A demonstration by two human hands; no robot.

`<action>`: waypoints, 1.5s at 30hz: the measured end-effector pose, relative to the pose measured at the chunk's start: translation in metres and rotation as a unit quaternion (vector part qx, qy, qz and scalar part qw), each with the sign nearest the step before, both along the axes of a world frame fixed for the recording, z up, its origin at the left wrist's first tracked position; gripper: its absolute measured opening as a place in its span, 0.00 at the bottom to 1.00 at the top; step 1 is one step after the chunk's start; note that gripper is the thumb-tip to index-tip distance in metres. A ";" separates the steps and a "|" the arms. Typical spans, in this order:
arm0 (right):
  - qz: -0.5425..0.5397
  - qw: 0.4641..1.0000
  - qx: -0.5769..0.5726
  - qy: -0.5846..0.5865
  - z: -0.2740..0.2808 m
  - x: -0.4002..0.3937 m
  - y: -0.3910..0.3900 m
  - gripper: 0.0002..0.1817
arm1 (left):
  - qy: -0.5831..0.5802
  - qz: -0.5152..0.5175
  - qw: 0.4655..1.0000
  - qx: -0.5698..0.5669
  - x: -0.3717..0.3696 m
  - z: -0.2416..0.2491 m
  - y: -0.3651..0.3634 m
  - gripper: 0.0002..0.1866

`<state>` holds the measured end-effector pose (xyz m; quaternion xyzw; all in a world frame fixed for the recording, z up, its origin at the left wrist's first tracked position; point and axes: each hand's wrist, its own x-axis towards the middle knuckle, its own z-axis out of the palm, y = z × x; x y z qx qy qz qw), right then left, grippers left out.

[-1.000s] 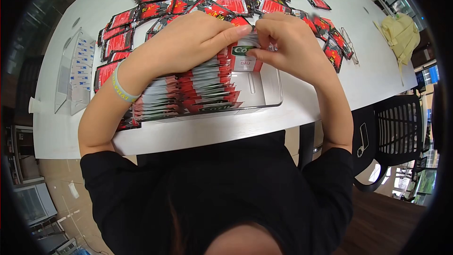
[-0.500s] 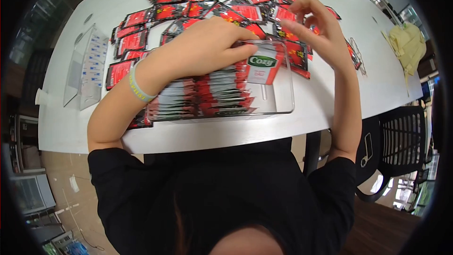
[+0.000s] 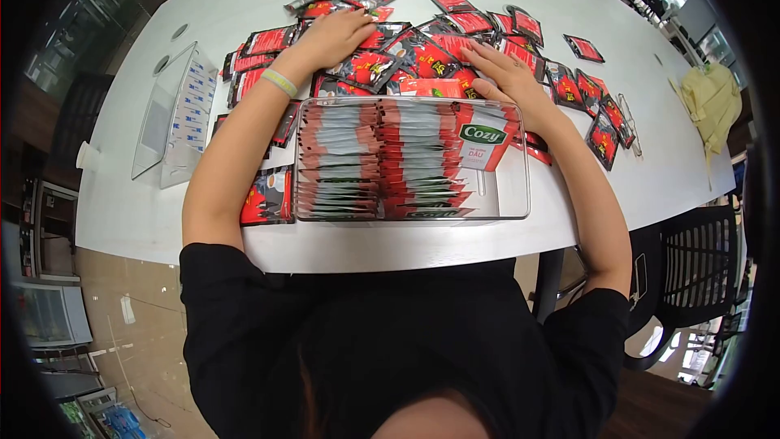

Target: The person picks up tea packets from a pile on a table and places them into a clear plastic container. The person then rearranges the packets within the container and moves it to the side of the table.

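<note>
Fingers (image 3: 489, 58) loosely apart: left hand (image 3: 333, 39), right hand (image 3: 513, 85) on black-red sachets (image 3: 422, 55), upper centre.
Clear box (image 3: 510, 191) (Cozy packets (image 3: 485, 136) inside) stands below, mid-frame.

Left hand (image 3: 335, 39) and right hand (image 3: 512, 81) reach forward, apart, both palm-down.

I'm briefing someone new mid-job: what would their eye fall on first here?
Probably the clear rectangular plastic box near the white table's front edge, packed with two rows of red-and-white sachets. At its right, a red-and-white sachet with a green "Cozy" label stands out. Beyond the box, the left hand and right hand are over scattered red-and-black sachets.
</note>
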<state>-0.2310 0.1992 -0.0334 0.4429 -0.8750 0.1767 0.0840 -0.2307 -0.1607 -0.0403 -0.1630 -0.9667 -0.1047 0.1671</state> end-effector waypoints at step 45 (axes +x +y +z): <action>0.032 0.996 -0.077 -0.018 0.053 -0.065 -0.063 0.15 | -0.004 -0.180 0.977 0.112 0.017 0.003 0.034 0.17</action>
